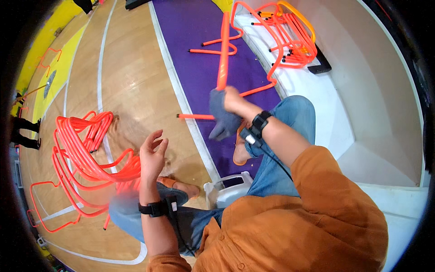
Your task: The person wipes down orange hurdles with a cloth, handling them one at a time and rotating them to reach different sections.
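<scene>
My right hand (234, 100) is closed around a grey cloth (222, 117), at the near end of the top bar of an orange plastic hurdle (223, 51). The cloth hangs loosely below the bar, and the fingers are partly hidden by it. This hurdle stands on the purple floor strip, its black-tipped feet pointing left. My left hand (153, 151) is raised with fingers curved and apart, holding nothing. Beside it on the left, a nested stack of orange hurdles (85, 153) rests on the wooden floor, partly hidden by my forearm.
Another orange hurdle (275, 37) stands just beyond. Orange and yellow hurdles (299, 40) are piled on the white ledge (326, 95). A white plastic stool (226, 190) is between my legs. A single hurdle (51, 231) lies at lower left. A person's legs (27, 132) show far left.
</scene>
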{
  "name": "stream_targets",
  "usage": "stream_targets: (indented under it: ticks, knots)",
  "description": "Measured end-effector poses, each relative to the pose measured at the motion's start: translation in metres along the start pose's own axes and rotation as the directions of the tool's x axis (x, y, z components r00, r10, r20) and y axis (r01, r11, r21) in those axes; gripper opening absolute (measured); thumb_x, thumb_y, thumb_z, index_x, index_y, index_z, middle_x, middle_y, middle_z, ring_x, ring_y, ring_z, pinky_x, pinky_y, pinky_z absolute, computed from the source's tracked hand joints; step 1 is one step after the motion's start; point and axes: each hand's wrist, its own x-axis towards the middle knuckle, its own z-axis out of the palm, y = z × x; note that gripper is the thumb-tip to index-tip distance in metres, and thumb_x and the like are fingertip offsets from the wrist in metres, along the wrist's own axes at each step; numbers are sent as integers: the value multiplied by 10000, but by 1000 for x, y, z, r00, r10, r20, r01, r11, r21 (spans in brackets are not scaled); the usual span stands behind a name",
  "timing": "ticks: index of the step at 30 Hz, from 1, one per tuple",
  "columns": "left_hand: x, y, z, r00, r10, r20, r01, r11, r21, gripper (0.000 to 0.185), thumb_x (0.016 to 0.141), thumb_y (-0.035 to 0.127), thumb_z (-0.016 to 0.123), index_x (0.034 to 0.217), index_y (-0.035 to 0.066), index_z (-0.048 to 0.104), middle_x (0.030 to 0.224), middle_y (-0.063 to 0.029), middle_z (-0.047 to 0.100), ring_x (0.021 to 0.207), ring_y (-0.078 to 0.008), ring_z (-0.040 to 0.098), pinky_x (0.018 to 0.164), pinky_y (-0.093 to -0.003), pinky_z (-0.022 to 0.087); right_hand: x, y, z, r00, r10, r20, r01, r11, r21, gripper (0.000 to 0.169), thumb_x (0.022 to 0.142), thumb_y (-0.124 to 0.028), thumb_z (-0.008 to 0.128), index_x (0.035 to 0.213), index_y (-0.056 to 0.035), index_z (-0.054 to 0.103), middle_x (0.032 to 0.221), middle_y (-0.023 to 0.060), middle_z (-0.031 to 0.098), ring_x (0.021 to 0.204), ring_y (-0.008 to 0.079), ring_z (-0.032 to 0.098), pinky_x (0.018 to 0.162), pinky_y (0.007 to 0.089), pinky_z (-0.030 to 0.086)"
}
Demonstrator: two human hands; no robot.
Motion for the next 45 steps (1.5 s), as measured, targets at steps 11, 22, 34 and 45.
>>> stream_targets:
  ticks: [11,22,34,45]
  knots:
    - [2,-10,-41,942,173,-287,-151,984,97,357,910,106,654,1237,-9,570,1160,-95,618,952,-141,618,765,-253,501,51,79,-138,795,165,-584,-228,973,-35,350,810,-230,634,1041,32,659,999,248,684,979,367,663,786,417,511]
    - [-10,-9,-62,922,182,-343,-113,971,210,346,921,101,637,1242,-5,566,1198,-103,618,1035,-175,612,816,-289,516,49,72,-136,608,315,-729,-399,915,62,655,835,-160,593,1363,102,308,1237,346,546,1129,443,576,953,435,478]
    - [-47,102,-36,664,644,-380,-432,745,508,313,916,-24,526,1224,4,574,1140,-139,640,1090,-252,606,930,-369,458,17,41,-44,979,28,201,80,857,-508,307,766,-243,696,955,-1,706,911,206,697,862,286,684,753,378,538]
    - [-143,218,-19,117,985,-131,-775,173,607,285,1002,156,443,1211,-27,505,1093,-161,588,996,-267,583,964,-387,425,-126,-103,22,585,-233,777,441,895,-64,369,752,-127,681,1101,-13,649,959,201,698,892,299,679,757,377,529]
